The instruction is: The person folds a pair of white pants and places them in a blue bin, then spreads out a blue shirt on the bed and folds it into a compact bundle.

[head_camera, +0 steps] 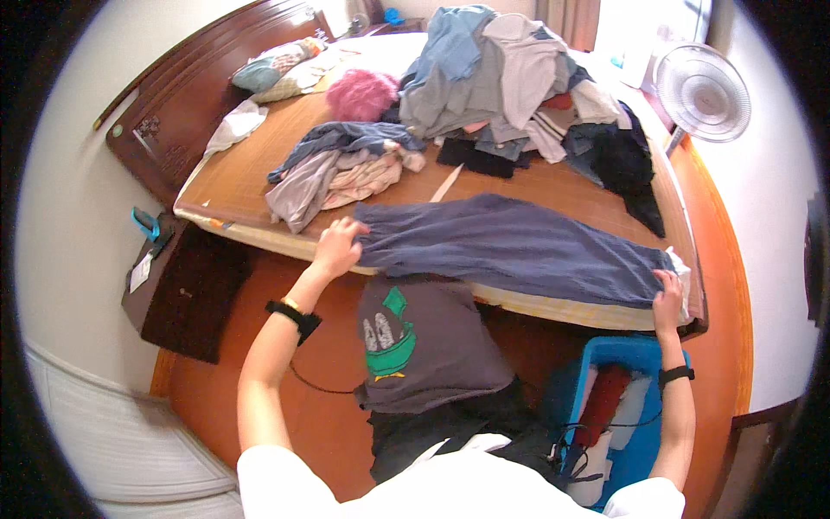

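Note:
A long dark blue cloth garment [506, 250], probably folded trousers, lies stretched along the near edge of the bed. My left hand [340, 248] grips its left end, and my right hand [666, 300] pinches the right end. A scrap of white fabric [682, 279] shows beside my right fingers. Just below the blue garment, a dark grey garment with a green cartoon print [428, 344] lies across the lap, against the bed's side.
On the bed's brown mat [240, 175] are a small clothes pile [343, 168], a big heap [480, 84] and a pink fluffy item [363, 95]. A blue bin [639, 447] holding rolled items stands at right. A fan [703, 94] and a nightstand [188, 292] flank the bed.

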The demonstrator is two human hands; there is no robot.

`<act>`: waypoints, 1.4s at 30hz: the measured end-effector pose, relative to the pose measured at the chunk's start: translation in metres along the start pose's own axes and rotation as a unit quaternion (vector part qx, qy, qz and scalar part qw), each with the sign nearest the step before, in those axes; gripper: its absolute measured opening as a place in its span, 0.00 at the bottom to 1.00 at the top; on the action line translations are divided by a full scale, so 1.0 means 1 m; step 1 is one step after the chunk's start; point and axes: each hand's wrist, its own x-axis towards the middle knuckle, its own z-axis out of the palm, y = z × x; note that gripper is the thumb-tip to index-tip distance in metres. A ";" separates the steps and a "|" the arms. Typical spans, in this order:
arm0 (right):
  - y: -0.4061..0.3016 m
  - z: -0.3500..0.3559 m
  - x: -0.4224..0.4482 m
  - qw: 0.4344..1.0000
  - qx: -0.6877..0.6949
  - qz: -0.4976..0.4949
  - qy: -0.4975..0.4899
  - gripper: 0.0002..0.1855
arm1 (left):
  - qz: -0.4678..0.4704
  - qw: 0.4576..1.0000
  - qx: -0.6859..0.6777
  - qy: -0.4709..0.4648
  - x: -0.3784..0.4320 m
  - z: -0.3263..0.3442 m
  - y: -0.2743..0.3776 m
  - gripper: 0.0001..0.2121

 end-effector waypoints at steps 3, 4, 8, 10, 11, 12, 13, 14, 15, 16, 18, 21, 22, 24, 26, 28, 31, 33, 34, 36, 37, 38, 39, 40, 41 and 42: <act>-0.076 0.029 0.017 0.981 0.152 -0.097 -0.072 0.21 | -0.031 0.989 -0.128 0.061 0.026 0.019 -0.010 0.11; -0.109 0.041 0.023 0.965 0.187 -0.127 -0.133 0.20 | -0.015 0.991 -0.132 0.028 0.033 0.026 -0.011 0.12; -0.240 0.095 0.027 0.908 0.284 -0.242 -0.191 0.19 | -0.081 0.990 -0.023 -0.116 0.039 0.067 -0.019 0.27; -0.283 0.110 0.024 0.905 0.283 -0.261 -0.182 0.20 | -0.120 0.982 -0.017 -0.147 0.051 0.068 -0.012 0.30; -0.295 0.117 0.022 0.908 0.272 -0.273 -0.165 0.21 | -0.161 0.972 -0.008 -0.172 0.056 0.069 -0.008 0.34; -0.302 0.123 0.021 0.909 0.271 -0.271 -0.164 0.21 | -0.178 0.964 -0.016 -0.199 0.061 0.065 -0.015 0.39; -0.306 0.130 0.019 0.907 0.233 -0.292 -0.193 0.21 | -0.174 0.964 -0.016 -0.200 0.060 0.065 -0.020 0.39; -0.307 0.134 0.018 0.904 0.193 -0.311 -0.222 0.21 | -0.168 0.967 -0.030 -0.191 0.058 0.066 -0.022 0.39; -0.307 0.138 0.016 0.905 0.194 -0.309 -0.220 0.21 | -0.165 0.969 -0.042 -0.180 0.055 0.067 -0.030 0.40; -0.305 0.140 0.013 0.896 0.222 -0.305 -0.236 0.20 | -0.170 0.969 -0.039 -0.173 0.055 0.067 -0.038 0.41; -0.307 0.138 0.017 0.872 0.283 -0.281 -0.283 0.14 | -0.187 0.966 -0.031 -0.174 0.054 0.065 -0.055 0.41; -0.321 0.124 0.045 0.844 0.279 -0.174 -0.422 0.10 | -0.210 0.960 -0.033 -0.180 0.053 0.063 -0.058 0.41; -0.323 0.128 0.049 0.866 0.361 -0.169 -0.302 0.11 | -0.208 0.961 -0.038 -0.177 0.056 0.066 -0.057 0.42; -0.322 0.145 0.068 0.912 0.315 -0.197 -0.175 0.16 | -0.203 0.963 -0.042 -0.173 0.060 0.069 -0.052 0.42; -0.320 0.168 0.076 0.931 0.277 -0.206 -0.116 0.20 | -0.211 0.963 -0.045 -0.162 0.061 0.070 -0.050 0.43; -0.319 0.182 0.073 0.960 0.058 -0.138 -0.237 0.28 | -0.211 0.963 -0.044 -0.162 0.062 0.069 -0.049 0.43; -0.332 0.189 0.062 0.945 -0.025 -0.127 -0.301 0.29 | -0.217 0.962 -0.045 -0.157 0.061 0.068 -0.051 0.43; -0.360 0.186 0.055 0.936 -0.027 -0.240 -0.255 0.28 | -0.211 0.962 -0.052 -0.162 0.055 0.067 -0.056 0.43; -0.375 0.185 0.052 0.939 0.043 -0.256 -0.225 0.28 | -0.213 0.963 -0.054 -0.154 0.058 0.068 -0.055 0.43; -0.400 0.185 0.045 0.923 0.130 -0.309 -0.189 0.28 | -0.218 0.963 -0.049 -0.154 0.052 0.070 -0.055 0.43; -0.403 0.191 0.040 0.909 0.144 -0.345 -0.183 0.28 | -0.215 0.964 -0.046 -0.148 0.056 0.070 -0.054 0.43; -0.402 0.199 0.029 0.888 0.110 -0.360 -0.263 0.28 | -0.211 0.966 -0.043 -0.143 0.058 0.072 -0.050 0.43; -0.403 0.199 0.017 0.889 0.103 -0.356 -0.268 0.29 | -0.218 0.966 -0.040 -0.134 0.056 0.073 -0.049 0.43; -0.403 0.201 0.015 0.891 0.101 -0.353 -0.267 0.29 | -0.220 0.966 -0.042 -0.130 0.056 0.073 -0.049 0.44; -0.403 0.203 0.013 0.893 0.100 -0.348 -0.266 0.28 | -0.223 0.966 -0.044 -0.126 0.055 0.072 -0.050 0.45; -0.401 0.205 0.012 0.894 0.101 -0.346 -0.268 0.28 | -0.221 0.966 -0.043 -0.128 0.056 0.073 -0.048 0.45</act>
